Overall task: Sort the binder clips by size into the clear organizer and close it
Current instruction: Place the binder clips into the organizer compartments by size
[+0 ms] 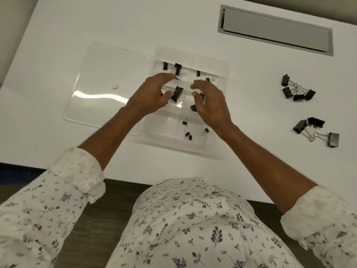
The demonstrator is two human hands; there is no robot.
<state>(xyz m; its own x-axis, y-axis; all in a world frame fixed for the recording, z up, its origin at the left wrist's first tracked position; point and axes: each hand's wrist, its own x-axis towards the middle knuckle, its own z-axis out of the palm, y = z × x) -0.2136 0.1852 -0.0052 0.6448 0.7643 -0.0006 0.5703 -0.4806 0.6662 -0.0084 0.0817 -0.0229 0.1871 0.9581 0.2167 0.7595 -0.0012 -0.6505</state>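
Left hand point(148, 95) and right hand point(210, 101) — both slack — over clear organizer point(212, 62)

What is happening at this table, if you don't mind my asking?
A person is sorting black binder clips into an open clear organizer, its lid lying flat to the left. The left hand and right hand hover over its middle compartments; whether either holds a clip is unclear. Two piles wait on the table.
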